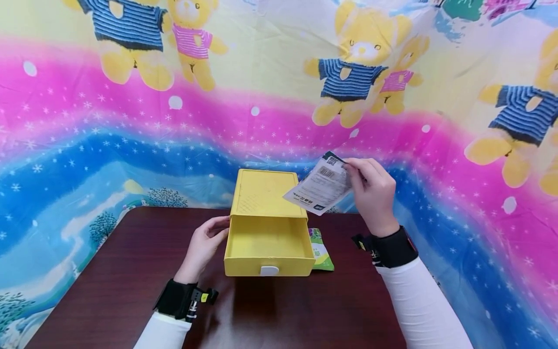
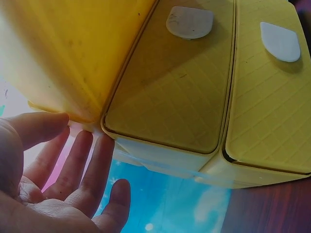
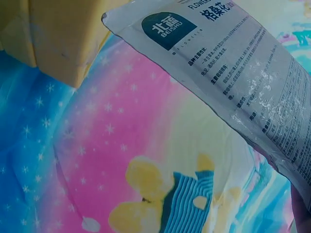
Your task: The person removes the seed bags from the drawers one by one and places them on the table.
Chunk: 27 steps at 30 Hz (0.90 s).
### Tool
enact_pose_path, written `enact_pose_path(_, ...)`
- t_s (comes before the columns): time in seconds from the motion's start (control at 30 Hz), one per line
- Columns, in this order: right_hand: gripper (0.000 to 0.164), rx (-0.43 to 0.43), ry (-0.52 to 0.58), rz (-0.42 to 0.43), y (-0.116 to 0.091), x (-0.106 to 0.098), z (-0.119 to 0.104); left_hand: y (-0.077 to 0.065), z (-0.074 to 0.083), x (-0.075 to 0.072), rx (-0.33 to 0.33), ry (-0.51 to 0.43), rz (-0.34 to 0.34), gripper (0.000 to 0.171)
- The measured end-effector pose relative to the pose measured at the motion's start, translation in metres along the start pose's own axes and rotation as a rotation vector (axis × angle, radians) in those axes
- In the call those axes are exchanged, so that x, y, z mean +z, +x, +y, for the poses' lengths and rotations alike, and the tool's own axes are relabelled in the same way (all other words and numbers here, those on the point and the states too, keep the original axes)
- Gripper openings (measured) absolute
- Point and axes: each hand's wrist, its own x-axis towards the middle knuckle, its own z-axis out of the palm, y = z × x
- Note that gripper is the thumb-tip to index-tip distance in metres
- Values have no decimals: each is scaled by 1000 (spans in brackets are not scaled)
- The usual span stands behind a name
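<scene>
A small yellow drawer unit (image 1: 267,194) stands on the table, its top drawer (image 1: 269,242) pulled out and bare inside. My left hand (image 1: 207,245) is at the unit's left side, fingers fairly straight. In the left wrist view the left hand's fingertips (image 2: 103,145) lie right at the side edge by the pulled-out drawer. Above the unit's right side, my right hand (image 1: 374,194) pinches a flower seed packet (image 1: 322,184) by its upper corner. The packet's printed white back, with barcode and text, faces me; its lettering fills the right wrist view's upper right.
A second, green packet (image 1: 321,252) lies on the dark wooden table (image 1: 348,300), partly hidden behind the unit's right side. Two closed drawers with white handles (image 2: 189,22) sit below the pulled-out one. A patterned cloth (image 1: 270,131) hangs behind the table.
</scene>
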Motion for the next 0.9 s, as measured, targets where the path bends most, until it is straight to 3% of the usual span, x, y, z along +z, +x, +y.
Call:
enact_pose_path(0.47, 20, 95, -83, 6, -7, -15, 30, -1, 1, 0, 6, -1, -5, 41)
enact_pose_path(0.9, 18, 179, -161, -75, -39, -7, 64, -1, -1, 1, 11, -16, 2, 40)
